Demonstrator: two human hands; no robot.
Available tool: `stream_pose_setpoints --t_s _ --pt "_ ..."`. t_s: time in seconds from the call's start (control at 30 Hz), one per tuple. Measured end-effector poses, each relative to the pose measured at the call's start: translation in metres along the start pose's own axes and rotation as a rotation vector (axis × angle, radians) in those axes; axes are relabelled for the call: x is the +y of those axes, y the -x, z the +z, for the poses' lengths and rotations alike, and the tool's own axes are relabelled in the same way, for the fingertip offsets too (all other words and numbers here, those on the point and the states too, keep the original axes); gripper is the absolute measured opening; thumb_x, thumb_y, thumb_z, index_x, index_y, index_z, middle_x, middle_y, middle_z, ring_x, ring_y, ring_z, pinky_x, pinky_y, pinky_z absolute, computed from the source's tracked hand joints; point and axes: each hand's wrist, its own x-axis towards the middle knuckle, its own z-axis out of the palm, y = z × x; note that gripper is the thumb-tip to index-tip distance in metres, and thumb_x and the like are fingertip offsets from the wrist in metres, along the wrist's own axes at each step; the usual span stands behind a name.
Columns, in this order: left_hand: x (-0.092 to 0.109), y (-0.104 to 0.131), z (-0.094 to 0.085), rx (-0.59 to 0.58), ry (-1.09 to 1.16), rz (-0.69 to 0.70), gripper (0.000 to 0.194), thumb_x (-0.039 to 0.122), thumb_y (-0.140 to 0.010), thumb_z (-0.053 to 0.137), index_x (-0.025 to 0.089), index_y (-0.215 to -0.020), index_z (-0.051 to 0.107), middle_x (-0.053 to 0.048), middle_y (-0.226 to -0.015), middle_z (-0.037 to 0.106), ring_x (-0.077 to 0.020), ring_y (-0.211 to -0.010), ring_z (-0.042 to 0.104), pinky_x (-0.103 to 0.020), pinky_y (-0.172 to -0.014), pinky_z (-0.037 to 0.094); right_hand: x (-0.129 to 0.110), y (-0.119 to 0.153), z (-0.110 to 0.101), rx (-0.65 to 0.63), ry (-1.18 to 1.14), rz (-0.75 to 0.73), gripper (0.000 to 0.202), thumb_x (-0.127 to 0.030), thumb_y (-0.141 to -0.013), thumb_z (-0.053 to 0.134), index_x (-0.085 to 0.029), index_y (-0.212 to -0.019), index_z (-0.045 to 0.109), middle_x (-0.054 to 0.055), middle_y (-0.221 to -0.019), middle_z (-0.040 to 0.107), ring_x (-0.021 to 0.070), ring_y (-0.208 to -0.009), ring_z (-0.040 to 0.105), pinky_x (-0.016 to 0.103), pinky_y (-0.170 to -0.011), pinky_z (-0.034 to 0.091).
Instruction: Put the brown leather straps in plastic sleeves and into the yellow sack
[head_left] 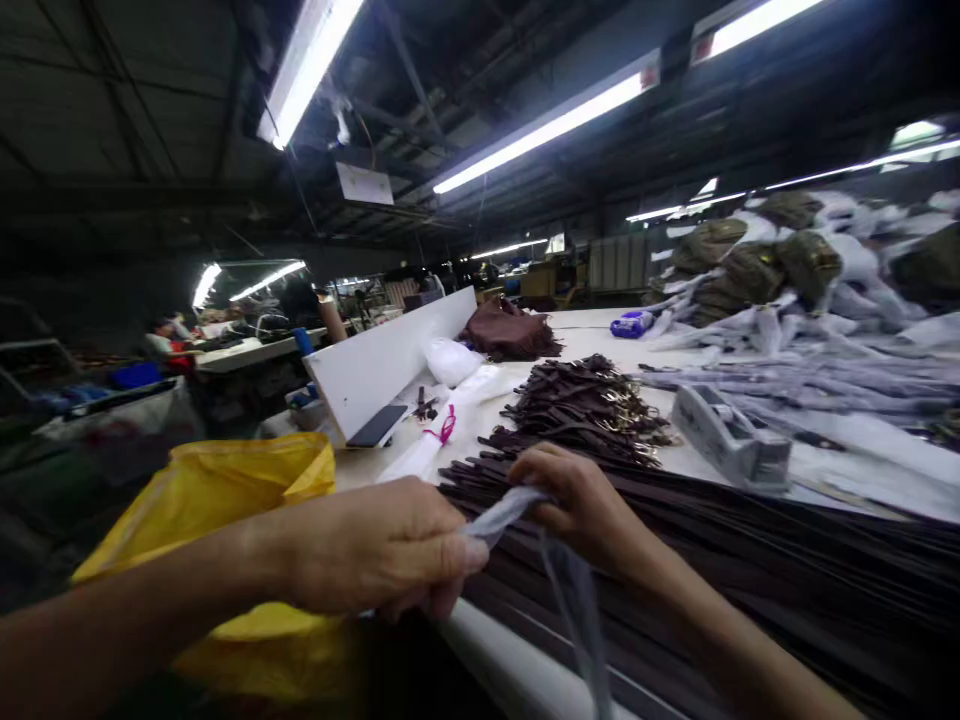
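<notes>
My left hand (390, 548) is closed around one part of a twisted, translucent plastic bag (504, 515). A short stretch of it runs across to my right hand (574, 500), whose fingers are curled closed on it, and a loose length hangs down below. Under and beyond my hands lie long dark brown straps (720, 540), spread across the table to the right. Behind them is a pile of shorter dark brown straps (585, 405) with gold-coloured metal ends.
A yellow sack (247, 465) stands at the table's left edge. A grey tape dispenser (731, 440) sits on the right, near white-wrapped bundles (795, 260). A white board (397, 355) stands at the back left, near brown material (510, 328). A person works far left.
</notes>
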Motion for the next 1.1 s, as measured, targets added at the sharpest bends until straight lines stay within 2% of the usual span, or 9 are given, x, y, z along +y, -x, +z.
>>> stream_pose_setpoints --t_s 0.1,0.2,0.27,0.37,0.47,0.67,0.87,1.0,1.1 --pt "0.024 0.03 -0.006 0.076 0.314 0.138 0.045 0.047 -0.087 0.041 0.011 -0.066 0.056 0.004 -0.041 0.042 -0.0036 -0.029 0.039 -0.013 -0.035 0.036 0.012 -0.043 0.052 0.014 -0.12 -0.051 0.004 -0.019 -0.069 0.066 -0.015 -0.067 0.065 0.001 -0.075 0.054 0.0165 -0.076 0.051 0.027 -0.071 0.04" --pt "0.046 0.052 -0.013 0.274 0.502 0.358 0.036 0.035 -0.091 0.037 0.011 -0.072 0.056 0.005 -0.048 0.047 -0.0047 -0.033 0.046 -0.024 -0.055 0.053 0.016 -0.056 0.104 -0.055 -0.24 -0.071 0.022 -0.034 -0.079 0.057 -0.015 -0.088 0.066 0.001 -0.072 0.058 0.017 -0.068 0.056 0.028 -0.063 0.046" --pt "0.056 0.061 -0.02 0.409 0.544 0.461 0.033 0.028 -0.093 0.033 0.011 -0.075 0.056 0.004 -0.052 0.049 -0.005 -0.038 0.05 -0.032 -0.067 0.055 0.018 -0.048 0.131 -0.1 -0.272 -0.098 0.035 -0.037 -0.078 0.059 -0.017 -0.106 0.061 0.005 -0.09 0.063 0.0214 -0.081 0.059 0.032 -0.07 0.048" --pt "0.065 0.065 -0.029 0.515 0.571 0.522 0.032 0.023 -0.093 0.032 0.01 -0.074 0.054 0.004 -0.051 0.048 -0.0044 -0.037 0.047 -0.037 -0.067 0.055 0.021 -0.036 0.151 0.127 -0.209 -0.039 0.051 -0.036 -0.076 0.061 -0.017 -0.121 0.051 0.011 -0.11 0.057 0.0258 -0.095 0.056 0.037 -0.077 0.047" --pt "0.074 0.065 -0.033 0.545 0.575 0.552 0.033 0.026 -0.093 0.034 0.009 -0.073 0.053 0.004 -0.049 0.047 -0.0041 -0.036 0.046 -0.039 -0.064 0.056 0.012 -0.036 0.16 0.342 -0.175 0.022 0.044 -0.035 -0.081 0.054 -0.015 -0.12 0.049 0.012 -0.104 0.06 0.0235 -0.089 0.059 0.035 -0.075 0.049" --pt "0.1 0.067 -0.03 0.569 0.549 0.619 0.031 0.027 -0.093 0.036 0.008 -0.074 0.053 0.004 -0.051 0.048 -0.0048 -0.039 0.049 -0.04 -0.069 0.055 -0.024 -0.043 0.177 0.379 -0.15 -0.081 0.041 -0.034 -0.082 0.054 -0.017 -0.119 0.049 0.01 -0.109 0.059 0.0252 -0.101 0.054 0.038 -0.087 0.043" --pt "0.113 0.061 -0.018 0.567 0.552 0.73 0.026 0.019 -0.092 0.036 0.009 -0.075 0.053 0.002 -0.057 0.052 -0.0073 -0.048 0.055 -0.035 -0.071 0.054 -0.017 -0.04 0.159 0.547 -0.089 0.0 0.038 -0.032 -0.087 0.035 -0.015 -0.115 0.053 0.014 -0.119 0.053 0.0274 -0.112 0.048 0.043 -0.094 0.036" --pt "0.118 0.045 -0.021 0.629 0.367 0.91 0.024 0.022 -0.092 0.036 0.01 -0.08 0.053 -0.001 -0.064 0.057 -0.0104 -0.06 0.061 -0.032 -0.073 0.052 -0.024 -0.026 0.145 0.455 -0.316 0.186 0.041 -0.046 -0.087 0.037 -0.014 -0.105 0.056 0.009 -0.083 0.066 0.0213 -0.07 0.063 0.032 -0.064 0.049" --pt "0.106 0.027 -0.034 0.845 -0.058 1.017 0.02 0.025 -0.09 0.039 0.011 -0.085 0.053 -0.003 -0.072 0.06 -0.012 -0.065 0.061 -0.028 -0.07 0.049 -0.043 0.005 0.132 0.375 -0.508 0.231 0.057 -0.046 -0.086 0.043 -0.018 -0.134 0.03 0.001 -0.067 0.064 0.0137 -0.038 0.052 0.023 -0.034 0.039"
